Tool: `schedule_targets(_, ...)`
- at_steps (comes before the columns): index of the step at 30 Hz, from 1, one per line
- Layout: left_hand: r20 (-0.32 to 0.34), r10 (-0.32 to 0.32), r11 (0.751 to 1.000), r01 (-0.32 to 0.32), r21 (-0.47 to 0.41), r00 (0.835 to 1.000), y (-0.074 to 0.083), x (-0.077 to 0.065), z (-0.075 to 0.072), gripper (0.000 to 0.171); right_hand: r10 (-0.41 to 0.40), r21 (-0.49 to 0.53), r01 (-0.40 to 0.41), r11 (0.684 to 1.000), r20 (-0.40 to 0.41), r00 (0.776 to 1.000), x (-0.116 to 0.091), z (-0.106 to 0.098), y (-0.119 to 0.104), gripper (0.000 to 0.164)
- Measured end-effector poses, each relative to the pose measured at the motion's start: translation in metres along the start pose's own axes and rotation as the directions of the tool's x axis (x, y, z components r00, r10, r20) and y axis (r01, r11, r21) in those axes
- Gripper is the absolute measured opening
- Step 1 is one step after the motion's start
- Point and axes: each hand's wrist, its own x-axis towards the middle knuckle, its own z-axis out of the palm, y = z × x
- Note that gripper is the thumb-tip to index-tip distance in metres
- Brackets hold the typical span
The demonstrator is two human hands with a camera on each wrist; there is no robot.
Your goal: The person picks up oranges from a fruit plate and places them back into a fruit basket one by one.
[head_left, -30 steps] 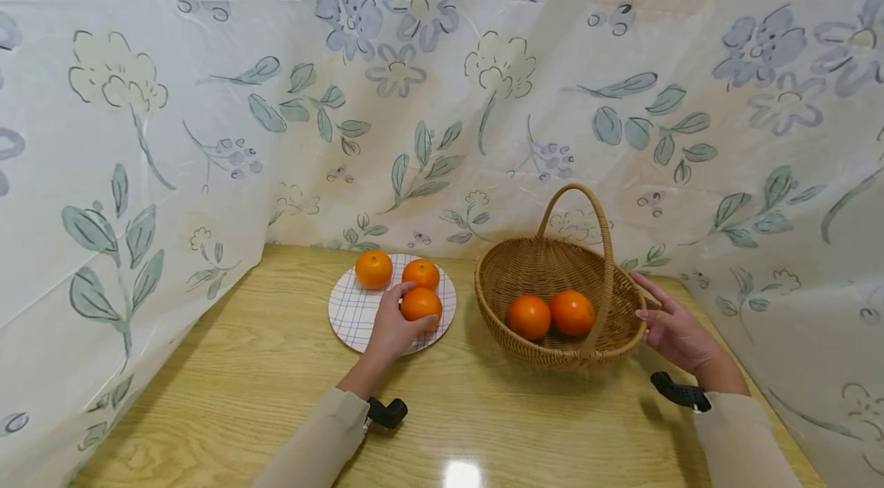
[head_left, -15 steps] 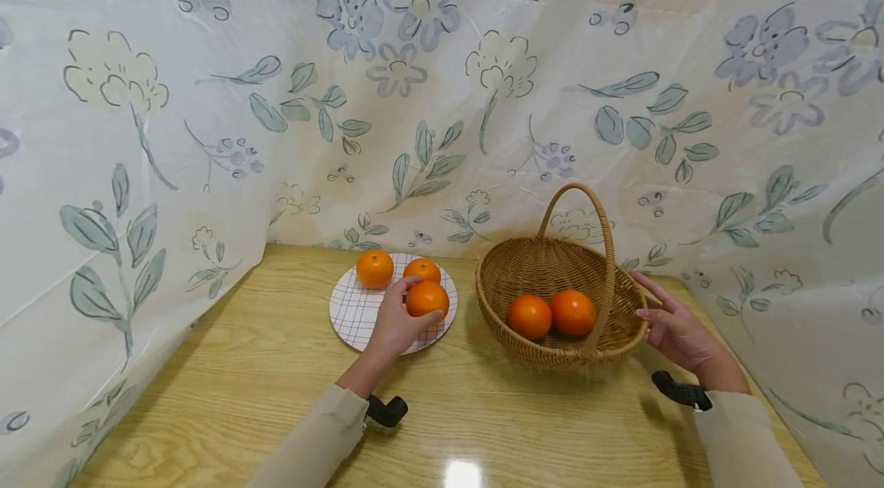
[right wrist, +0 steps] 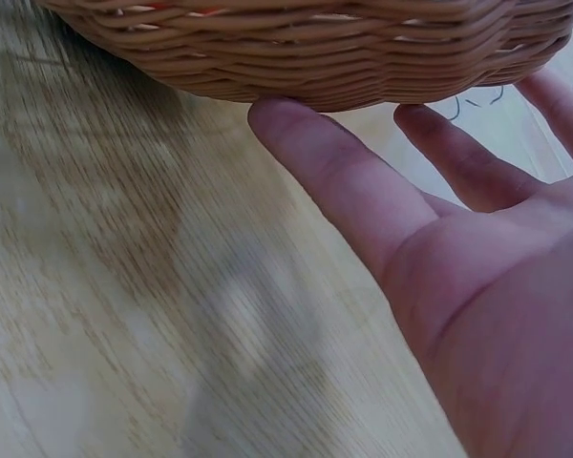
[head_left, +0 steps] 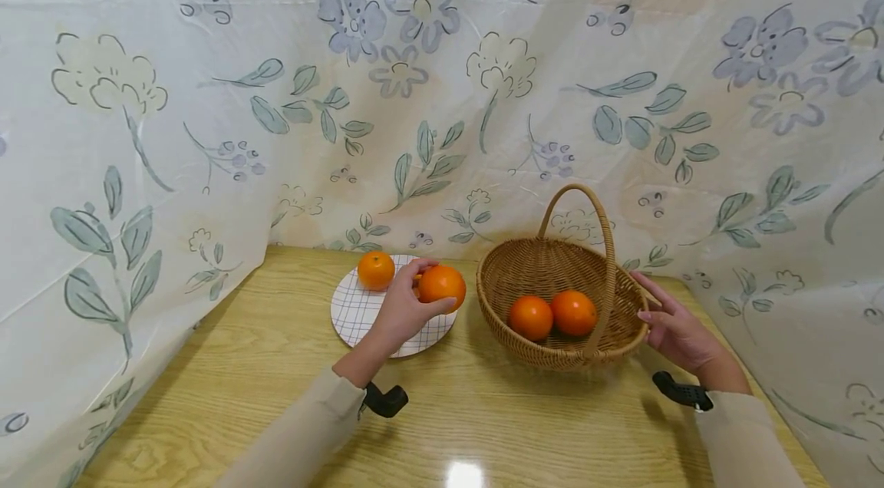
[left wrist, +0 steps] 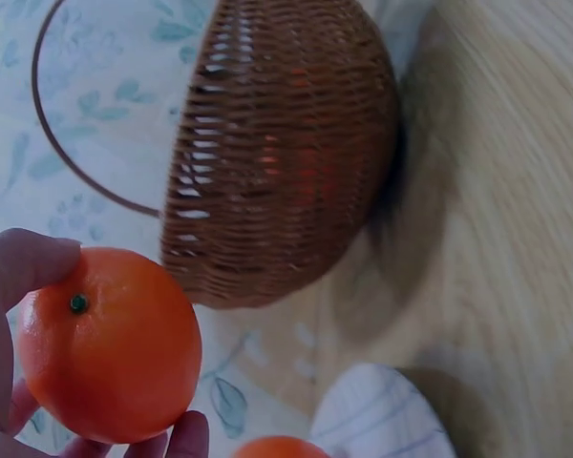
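Observation:
My left hand (head_left: 406, 305) grips an orange (head_left: 443, 288) between thumb and fingers, raised over the right side of a round checked plate (head_left: 355, 315). In the left wrist view the held orange (left wrist: 115, 348) shows its small green stem end. Another orange (head_left: 376, 271) sits at the back of the plate; a third there is mostly hidden behind my left hand. A wicker basket (head_left: 499, 262) with a tall handle holds two oranges, one on the left (head_left: 531, 318) and one on the right (head_left: 575, 312). My right hand (head_left: 680, 336) touches the basket's right side with extended fingertips (right wrist: 282, 119).
Everything stands on a light wooden table (head_left: 483, 403). A floral curtain (head_left: 428, 112) hangs close behind the plate and basket and along both sides. The basket's handle (head_left: 602, 227) arches over its opening. Black straps with devices (head_left: 385, 400) are on both wrists.
My left hand has lifted the orange off the plate and moved it up and to the right, closer to the basket. The right hand and basket stay in place.

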Motion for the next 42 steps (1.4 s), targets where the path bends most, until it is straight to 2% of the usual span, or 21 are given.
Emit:
schedule_targets(6,0.018,0.023,0.999,-0.024,0.031,1.000,0.019,0.007,0.004,0.066,-0.004,0.020,0.004,1.000,0.024,1.000,0.000,0.001,-0.001,0.079)
schedule_targets(14,0.080,0.032,0.997,-0.038,0.070,0.996,0.042,0.026,0.019,0.064,-0.002,0.010,0.002,1.000,0.015,1.000,-0.001,0.004,-0.002,0.079)
schedule_targets(22,0.172,0.025,0.999,-0.031,0.031,0.985,0.059,0.044,0.039,0.067,-0.012,0.045,0.010,0.999,0.048,0.999,0.000,-0.001,0.000,0.078)
schedule_targets(30,0.202,0.015,0.999,-0.022,0.030,0.979,0.063,0.059,0.058,0.069,0.002,0.053,-0.005,0.999,0.051,0.999,-0.001,-0.001,-0.002,0.078)
schedule_targets(37,0.199,-0.017,0.998,0.005,0.058,0.980,0.066,0.071,0.073,0.066,0.011,0.080,-0.013,0.997,0.036,0.999,-0.001,-0.004,-0.004,0.076)
schedule_targets(42,0.203,-0.025,0.999,0.017,0.042,0.979,0.066,0.079,0.086,0.064,0.016,0.092,-0.019,0.996,0.029,0.999,0.000,-0.003,-0.005,0.076)
